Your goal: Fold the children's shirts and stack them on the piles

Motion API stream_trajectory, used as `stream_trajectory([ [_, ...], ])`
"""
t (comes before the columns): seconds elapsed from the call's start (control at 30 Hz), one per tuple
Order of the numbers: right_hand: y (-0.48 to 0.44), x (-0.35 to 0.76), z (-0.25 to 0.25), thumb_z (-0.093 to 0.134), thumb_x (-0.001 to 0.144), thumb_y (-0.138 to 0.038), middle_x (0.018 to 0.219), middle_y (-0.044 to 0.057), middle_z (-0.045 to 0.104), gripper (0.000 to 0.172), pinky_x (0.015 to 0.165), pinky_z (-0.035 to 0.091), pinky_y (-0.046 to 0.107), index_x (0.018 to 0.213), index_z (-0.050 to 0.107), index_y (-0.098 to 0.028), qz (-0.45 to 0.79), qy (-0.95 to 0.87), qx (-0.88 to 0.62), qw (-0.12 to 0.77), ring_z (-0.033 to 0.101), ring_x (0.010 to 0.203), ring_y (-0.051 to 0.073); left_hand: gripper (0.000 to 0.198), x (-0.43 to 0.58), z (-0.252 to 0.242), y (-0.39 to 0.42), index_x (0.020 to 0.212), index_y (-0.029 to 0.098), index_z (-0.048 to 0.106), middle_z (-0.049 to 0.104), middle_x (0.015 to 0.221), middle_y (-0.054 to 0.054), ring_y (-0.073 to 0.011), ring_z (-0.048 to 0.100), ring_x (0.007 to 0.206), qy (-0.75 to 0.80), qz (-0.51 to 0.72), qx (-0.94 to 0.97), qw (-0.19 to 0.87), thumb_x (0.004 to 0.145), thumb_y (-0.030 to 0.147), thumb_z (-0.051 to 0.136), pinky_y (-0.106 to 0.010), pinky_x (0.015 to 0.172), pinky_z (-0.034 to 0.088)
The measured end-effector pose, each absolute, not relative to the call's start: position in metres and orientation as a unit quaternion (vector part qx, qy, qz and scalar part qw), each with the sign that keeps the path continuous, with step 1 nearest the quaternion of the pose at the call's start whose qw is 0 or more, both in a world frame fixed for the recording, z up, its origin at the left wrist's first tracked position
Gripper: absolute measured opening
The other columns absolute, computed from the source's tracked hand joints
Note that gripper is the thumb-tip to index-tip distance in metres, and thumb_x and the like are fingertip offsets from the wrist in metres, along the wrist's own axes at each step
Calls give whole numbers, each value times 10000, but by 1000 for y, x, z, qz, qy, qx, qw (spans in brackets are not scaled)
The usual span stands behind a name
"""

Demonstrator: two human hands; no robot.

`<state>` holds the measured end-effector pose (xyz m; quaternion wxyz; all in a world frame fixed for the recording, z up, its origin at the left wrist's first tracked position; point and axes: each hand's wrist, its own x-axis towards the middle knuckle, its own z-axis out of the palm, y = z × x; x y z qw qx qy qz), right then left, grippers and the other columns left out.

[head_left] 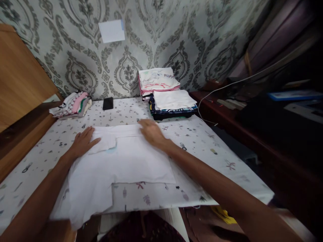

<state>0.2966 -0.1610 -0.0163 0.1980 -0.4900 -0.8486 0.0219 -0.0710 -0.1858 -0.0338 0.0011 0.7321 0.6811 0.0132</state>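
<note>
A white garment [126, 161] lies partly folded on the patterned sheet [202, 148] that covers the table. My left hand [84, 141] rests flat on its left upper edge, fingers stretched out. My right hand [151, 132] lies flat on the garment's top edge near the middle, fingers together and extended. Neither hand grips the cloth. A lower corner of the garment hangs over the near table edge at the left.
A stack of folded clothes [173, 102] sits at the back, with a second pile [157, 80] behind it against the wallpapered wall. A loose heap of clothes [73, 104] lies back left beside a black phone [108, 103]. A wooden board [20, 74] stands left; a dark cluttered bench [264, 111] runs right.
</note>
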Motion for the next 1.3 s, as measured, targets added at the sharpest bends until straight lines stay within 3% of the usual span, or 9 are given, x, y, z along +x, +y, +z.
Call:
stream_trajectory([
  [0.1, -168, 274, -24, 371, 1036, -412, 1602, 122, 417, 536, 1213, 280, 455, 1513, 445, -178, 86, -895, -413, 143, 348, 1493, 246, 795, -71, -35, -187, 1564, 110, 332, 289, 1655, -154, -328, 221, 1545, 684, 9, 729, -10, 938, 596, 276, -530, 1207, 237],
  [0.23, -166, 289, -36, 341, 1029, -543, 1642, 185, 306, 682, 1249, 191, 495, 1538, 397, -93, 116, -853, -499, 99, 221, 1547, 279, 830, -68, -31, -190, 1572, 82, 303, 268, 1659, -175, -319, 209, 1549, 691, -5, 723, -5, 943, 622, 270, -526, 1208, 230],
  [0.33, -163, 317, -41, 301, 1041, -543, 1640, 191, 307, 679, 1250, 184, 494, 1532, 401, -85, 98, -840, -523, 110, 214, 1549, 274, 843, -69, -20, -186, 1546, 83, 357, 316, 1639, -184, -332, 267, 1525, 686, -11, 728, 4, 934, 659, 293, -533, 1194, 260],
  [0.4, -162, 329, -43, 268, 1052, -529, 1631, 166, 344, 639, 1243, 199, 503, 1524, 423, -127, 91, -838, -523, 122, 241, 1543, 258, 774, -69, -10, -179, 1470, 119, 481, 440, 1571, -173, -345, 379, 1462, 686, 2, 728, 8, 947, 649, 272, -520, 1155, 333],
  [0.53, -165, 333, -46, 250, 1058, -519, 1621, 152, 375, 617, 1239, 216, 491, 1510, 448, -149, 80, -830, -536, 135, 264, 1535, 241, 649, -59, -2, -160, 1360, 135, 591, 577, 1440, -168, -311, 495, 1367, 677, 71, 732, -27, 992, 516, 216, -458, 1132, 383],
  [0.7, -167, 330, -47, 306, 1031, -578, 1647, 158, 317, 676, 1245, 185, 510, 1541, 407, -146, 76, -809, -570, 123, 204, 1552, 275, 704, -36, -22, -153, 1555, 128, 370, 349, 1633, -142, -270, 297, 1522, 606, 40, 794, 10, 998, 542, 252, -453, 1234, 229],
  [0.97, -169, 330, -40, 252, 1020, -602, 1673, 145, 234, 755, 1261, 140, 506, 1586, 314, -105, 85, -798, -590, 86, 155, 1562, 282, 791, -17, -20, -170, 1630, 125, 167, 127, 1693, -123, -265, 104, 1574, 608, -2, 791, 65, 1006, 610, 178, -496, 1260, 131],
  [1.13, -174, 328, -33, 267, 1033, -578, 1671, 165, 229, 726, 1253, 146, 527, 1587, 317, -111, 84, -799, -590, 80, 145, 1563, 288, 741, 13, -19, -198, 1626, 269, 228, 108, 1700, -51, -292, 50, 1575, 538, -14, 839, 77, 1002, 668, 213, -544, 1255, 99],
  [1.3, -188, 331, -24, 388, 1047, -450, 1676, 121, 248, 509, 1239, 108, 583, 1499, 498, -244, 46, -871, -475, 118, 133, 1565, 299, 665, 18, -18, -204, 1603, 360, 274, 100, 1699, -41, -323, 39, 1570, 539, -21, 840, 66, 1011, 660, 235, -589, 1237, 112],
])
